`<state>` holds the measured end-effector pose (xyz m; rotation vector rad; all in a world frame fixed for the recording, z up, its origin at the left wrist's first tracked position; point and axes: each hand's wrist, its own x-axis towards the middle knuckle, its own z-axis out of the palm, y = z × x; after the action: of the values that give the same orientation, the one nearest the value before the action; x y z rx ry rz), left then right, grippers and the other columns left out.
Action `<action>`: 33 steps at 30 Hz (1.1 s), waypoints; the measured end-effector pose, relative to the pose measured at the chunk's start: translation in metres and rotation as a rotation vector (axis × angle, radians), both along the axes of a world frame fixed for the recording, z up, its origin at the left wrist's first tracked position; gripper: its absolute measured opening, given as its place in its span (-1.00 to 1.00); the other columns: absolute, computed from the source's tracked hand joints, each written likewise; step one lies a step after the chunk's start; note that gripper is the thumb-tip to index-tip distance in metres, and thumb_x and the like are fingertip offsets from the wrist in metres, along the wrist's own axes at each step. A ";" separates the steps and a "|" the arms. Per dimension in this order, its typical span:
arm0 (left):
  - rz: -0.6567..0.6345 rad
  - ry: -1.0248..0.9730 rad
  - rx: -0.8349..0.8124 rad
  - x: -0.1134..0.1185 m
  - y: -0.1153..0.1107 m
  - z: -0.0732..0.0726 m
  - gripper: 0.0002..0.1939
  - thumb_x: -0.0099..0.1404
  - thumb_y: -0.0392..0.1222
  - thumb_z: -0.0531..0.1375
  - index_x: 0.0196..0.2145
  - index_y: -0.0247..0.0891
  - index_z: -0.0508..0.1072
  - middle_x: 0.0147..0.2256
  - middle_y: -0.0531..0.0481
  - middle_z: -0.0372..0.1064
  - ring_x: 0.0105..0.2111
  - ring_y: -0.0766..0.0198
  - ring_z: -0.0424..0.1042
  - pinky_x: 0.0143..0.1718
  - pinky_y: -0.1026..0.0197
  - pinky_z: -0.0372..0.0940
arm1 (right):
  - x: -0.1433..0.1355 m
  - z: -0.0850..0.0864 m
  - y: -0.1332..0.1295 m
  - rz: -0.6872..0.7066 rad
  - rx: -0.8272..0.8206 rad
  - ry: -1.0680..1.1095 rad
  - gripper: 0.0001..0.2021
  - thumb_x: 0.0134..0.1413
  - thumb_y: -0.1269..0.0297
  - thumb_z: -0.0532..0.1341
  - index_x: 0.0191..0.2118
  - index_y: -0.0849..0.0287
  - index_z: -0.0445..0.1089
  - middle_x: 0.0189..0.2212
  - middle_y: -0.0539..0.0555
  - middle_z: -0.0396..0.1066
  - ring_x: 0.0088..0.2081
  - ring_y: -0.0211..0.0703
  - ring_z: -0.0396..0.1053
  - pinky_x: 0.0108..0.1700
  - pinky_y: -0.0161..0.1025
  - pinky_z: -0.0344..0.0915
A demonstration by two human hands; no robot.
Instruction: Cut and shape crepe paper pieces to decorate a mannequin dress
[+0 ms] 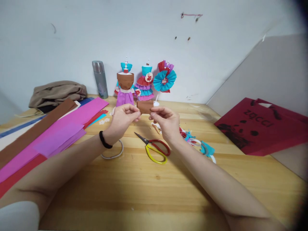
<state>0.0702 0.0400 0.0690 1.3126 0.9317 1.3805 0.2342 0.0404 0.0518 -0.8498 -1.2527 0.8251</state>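
Between my two hands, a short brown strip of crepe paper (145,106) is held up over the table. My left hand (126,119) pinches its left end, and my right hand (166,122) pinches the right end between thumb and fingers. Just behind stands a small dress form (125,81) with a brown bodice, a white waistband and a purple skirt. Below the hands lie scissors (155,148) with one red and one yellow handle, blades apart. A pale ring-shaped band (115,156) rests near my left wrist.
Layered crepe paper sheets (60,123) cover the left side. At the back are a grey thermos (99,79), folded brown cloth (57,93), a ruffled paper dress (145,85) and a blue paper rosette (165,81). Paper scraps (207,149) and a red bag (262,128) lie right.
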 end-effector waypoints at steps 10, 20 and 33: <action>0.059 0.007 0.097 0.001 -0.003 0.000 -0.84 0.00 -0.22 0.37 -0.48 -0.30 0.48 -0.51 0.03 0.48 -0.50 0.37 0.42 -0.43 0.31 0.31 | 0.003 -0.001 0.000 0.016 0.009 -0.037 -0.84 -0.14 0.25 0.38 -0.33 0.11 0.55 -0.57 -0.06 0.46 -0.49 -0.25 0.41 -0.42 -0.26 0.34; 0.109 0.113 0.318 -0.002 -0.004 -0.001 -0.85 0.11 -0.20 0.34 -0.32 -0.24 0.63 -0.35 -0.03 0.56 -0.36 0.27 0.48 -0.29 0.23 0.38 | 0.003 0.001 -0.001 0.008 0.042 -0.014 -0.82 -0.12 0.25 0.38 -0.30 0.09 0.58 -0.44 -0.01 0.55 -0.48 -0.25 0.41 -0.39 -0.22 0.39; 0.251 0.397 0.607 -0.005 -0.003 -0.004 -0.86 0.26 -0.25 0.23 -0.34 -0.18 0.63 -0.32 -0.04 0.56 -0.27 0.23 0.48 -0.17 0.18 0.35 | 0.001 -0.004 -0.005 -0.106 0.176 -0.135 -0.91 0.03 0.29 0.30 -0.30 0.06 0.56 -0.37 0.01 0.55 -0.36 -0.19 0.46 -0.24 -0.17 0.42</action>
<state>0.0652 0.0373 0.0651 2.0358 1.0007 1.7113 0.2351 0.0357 0.0476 -0.8318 -1.3655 0.5712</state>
